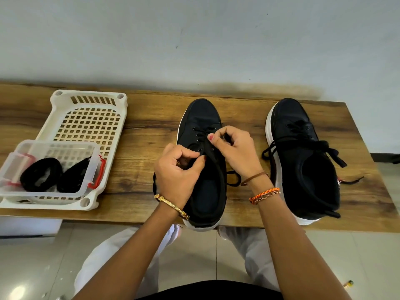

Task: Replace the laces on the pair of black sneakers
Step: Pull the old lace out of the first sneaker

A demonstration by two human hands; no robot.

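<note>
Two black sneakers with white soles stand toe-away on the wooden table (pixel 138 135). The left sneaker (pixel 200 118) is in front of me; its black lace (pixel 234 179) runs through the lower eyelets and one end loops out to the right. My left hand (pixel 176 176) pinches the lace at the upper left eyelets. My right hand (pixel 234 149) pinches the lace on the right side of the tongue. The right sneaker (pixel 303 161) stands apart, with its black lace (pixel 281 144) loosened and hanging over both sides.
A white perforated basket (pixel 91 118) lies at the left of the table. In its front part sits a clear plastic box (pixel 54 167) with red clips, holding two bundles of black laces (pixel 41 177). A wall runs close behind the table.
</note>
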